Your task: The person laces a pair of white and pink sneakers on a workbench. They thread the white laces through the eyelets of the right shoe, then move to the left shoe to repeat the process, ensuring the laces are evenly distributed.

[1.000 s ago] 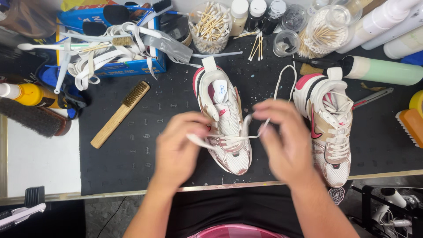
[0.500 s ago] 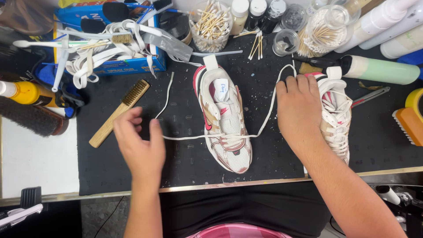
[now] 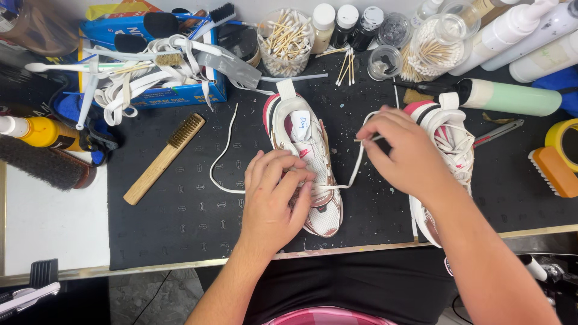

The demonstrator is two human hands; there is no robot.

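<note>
The white lace [image 3: 224, 157] now runs through the low eyelets of the middle shoe [image 3: 304, 157], which lies toe-toward-the-person on the black mat [image 3: 180, 210] of the desk [image 3: 54, 216]. Half a second ago both hands were spread wide, pulling it taut across the shoe; now they have closed in, so the lacing looks to be moving up to the next eyelets. The left hand [image 3: 274, 201] rests on the forefoot, fingers [image 3: 283, 174] curled together and pressing the lace down. The right hand [image 3: 404, 155] pinches the lace tip [image 3: 368, 139] between thumb and forefinger, over the second shoe [image 3: 448, 141]. Left of the fingers lies a slack loop, beyond it a wooden brush [image 3: 164, 157].
</note>
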